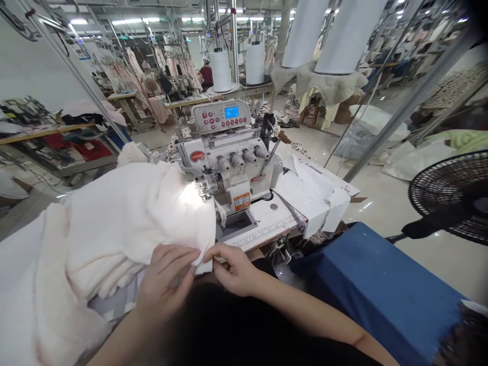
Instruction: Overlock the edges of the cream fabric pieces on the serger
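A big heap of pale pink fabric point(125, 218) covers the table to the left of a white overlock sewing machine point(229, 162). My left hand point(165, 284) grips the lower edge of this fabric, fingers curled over it. My right hand point(232, 269) pinches the same fabric's corner just beside the left hand, near the table's front edge. Both hands sit in front of the machine, below its needle area point(208, 188).
Thread cones point(221, 68) stand behind the machine. White cut pieces point(316, 193) lie on the table's right side. A blue covered surface point(381, 290) and a black fan point(453, 198) are at the right. Garment racks, work tables and a distant person point(206, 73) fill the background.
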### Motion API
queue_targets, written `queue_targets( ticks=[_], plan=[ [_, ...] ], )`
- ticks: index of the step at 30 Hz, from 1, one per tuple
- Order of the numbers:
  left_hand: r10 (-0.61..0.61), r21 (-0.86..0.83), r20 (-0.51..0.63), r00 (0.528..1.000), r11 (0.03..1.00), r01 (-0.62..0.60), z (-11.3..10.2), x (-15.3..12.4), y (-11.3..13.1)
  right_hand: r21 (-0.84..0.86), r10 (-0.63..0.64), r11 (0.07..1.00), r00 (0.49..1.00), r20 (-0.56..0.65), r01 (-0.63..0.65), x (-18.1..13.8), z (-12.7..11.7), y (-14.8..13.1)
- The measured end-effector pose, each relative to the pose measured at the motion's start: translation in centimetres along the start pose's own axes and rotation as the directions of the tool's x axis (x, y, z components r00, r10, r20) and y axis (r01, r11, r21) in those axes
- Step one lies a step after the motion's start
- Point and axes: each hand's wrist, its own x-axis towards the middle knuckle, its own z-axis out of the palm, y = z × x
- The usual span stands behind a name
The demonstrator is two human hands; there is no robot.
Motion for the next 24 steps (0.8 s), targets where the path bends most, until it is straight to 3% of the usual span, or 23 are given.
queue_targets(
  ticks=[4, 8, 14, 21, 24],
  plan=[
    [-0.035, -0.071, -0.051, 0.998, 0.997, 0.031, -0.3, 0.2, 0.6, -0.122, -0.137, 0.983, 0.990, 0.012, 0.138, -0.1, 0.1, 0.1],
    [0.030, -0.086, -0.056, 0.998, 0.996, -0.035, -0.6, 0.3, 1.6, -0.240, -0.265, 0.935, 0.964, 0.011, 0.260, 0.0, 0.1, -0.3],
    [0.027, -0.076, -0.049, 0.998, 0.997, -0.030, -0.3, 0.0, 2.0, -0.278, -0.342, 0.911, 0.934, -0.103, 0.304, 0.1, 0.0, -1.3],
    [0.026, -0.030, -0.056, 0.998, 0.999, -0.028, 0.0, 0.0, 2.2, -0.264, -0.329, 0.926, 0.918, -0.223, 0.268, 0.0, 0.1, -1.6],
    [0.039, -0.025, -0.055, 0.998, 0.999, -0.041, 0.1, 0.0, 2.2, -0.240, -0.333, 0.929, 0.921, -0.203, 0.283, 0.0, 0.0, -1.8]
  ],
)
